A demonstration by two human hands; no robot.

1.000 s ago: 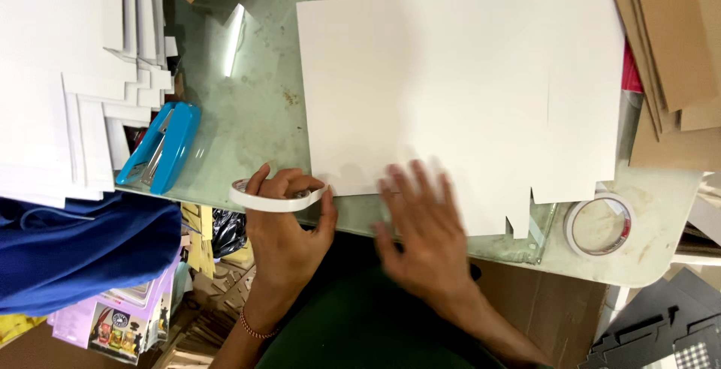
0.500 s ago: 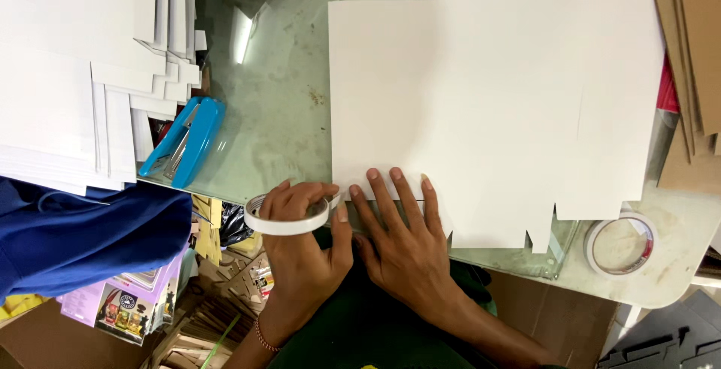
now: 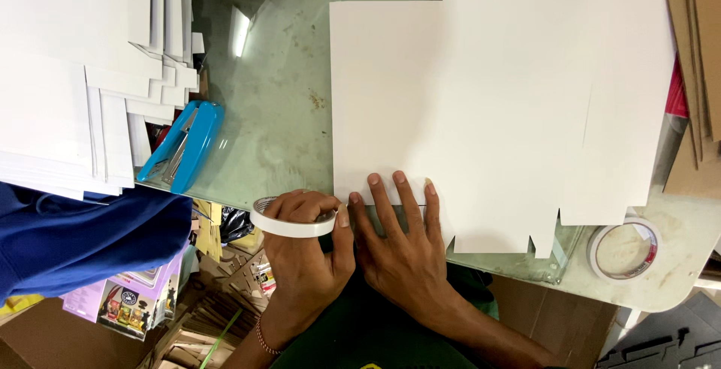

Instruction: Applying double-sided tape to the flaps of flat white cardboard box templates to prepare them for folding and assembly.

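With the left hand (image 3: 304, 253) pinching a white roll of double-sided tape (image 3: 291, 221) beside the right hand (image 3: 402, 253), whose spread fingers (image 3: 396, 200) press the flat white die-cut cardboard sheet (image 3: 481, 106) onto the glass worktop (image 3: 278, 106), the tape would likely go on crooked if that sheet slips.

Bright, even overhead light; soft shadows. Sharp glare streak on glass table (image 3: 278, 114) at eleven o'clock. White card sheet (image 3: 481, 99) near overexposed, detail washed out. Focus crisp centre; slight wide-angle stretch toward edges.
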